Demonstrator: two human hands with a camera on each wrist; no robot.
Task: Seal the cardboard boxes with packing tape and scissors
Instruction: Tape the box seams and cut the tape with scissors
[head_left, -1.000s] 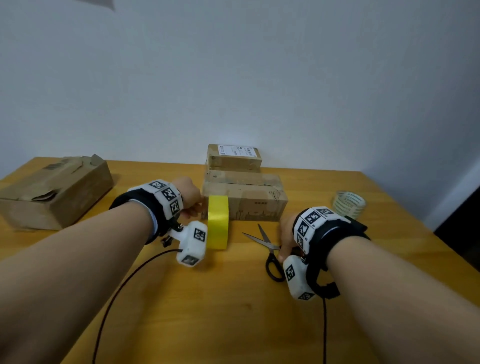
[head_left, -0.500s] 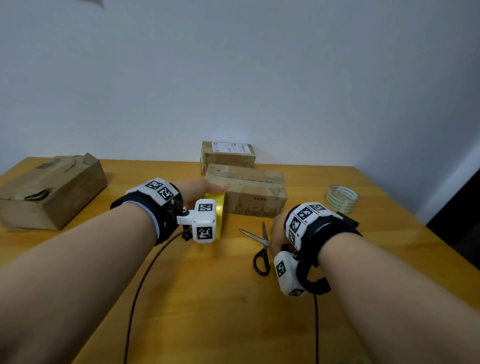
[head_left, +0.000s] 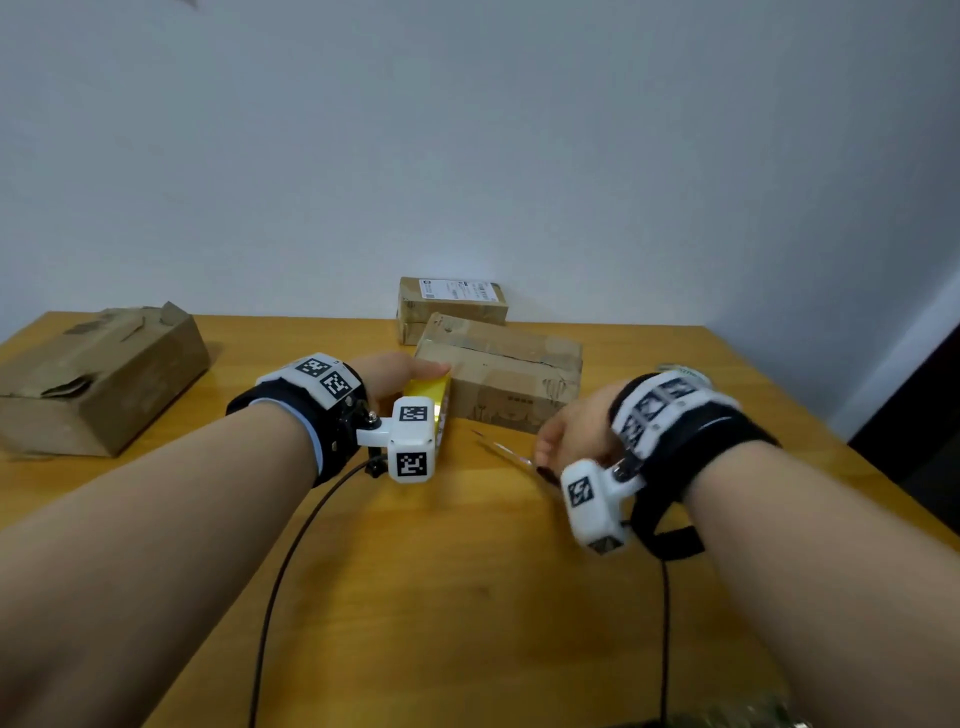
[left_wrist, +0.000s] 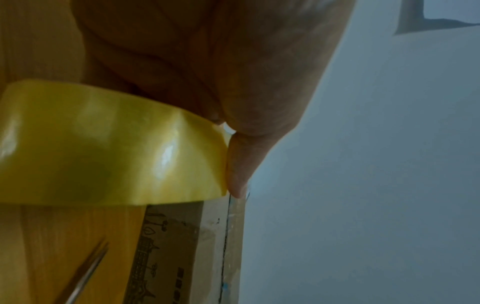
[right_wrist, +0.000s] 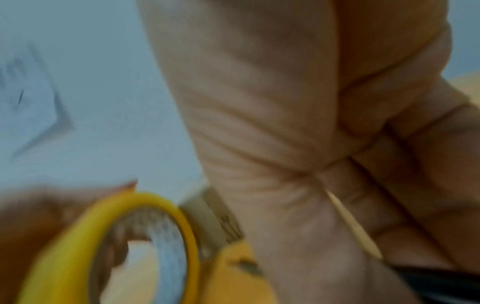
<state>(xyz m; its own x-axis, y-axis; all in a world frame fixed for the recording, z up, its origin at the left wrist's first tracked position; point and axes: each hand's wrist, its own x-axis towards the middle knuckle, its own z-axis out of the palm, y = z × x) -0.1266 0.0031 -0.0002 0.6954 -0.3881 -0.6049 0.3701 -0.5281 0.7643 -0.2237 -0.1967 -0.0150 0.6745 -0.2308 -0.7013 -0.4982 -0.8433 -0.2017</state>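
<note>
- The table (head_left: 467, 597) is carrying everything.
- A big box (head_left: 98, 379) is sitting at 9 o'clock, well apart.
- The middle box (head_left: 509, 384) is lying at 12 o'clock, just beside the tape.
- The left hand (head_left: 395, 376) is gripping the yellow tape (head_left: 431, 395), fingers curled round it.
- The right hand (head_left: 576, 436) is closing its fingers round the scissors (head_left: 506, 449) at 3 o'clock of the tape.

Light: soft, even, dim | glare: seen on yellow tape (left_wrist: 111, 144) | blur: right wrist view smeared | edges: bowed
</note>
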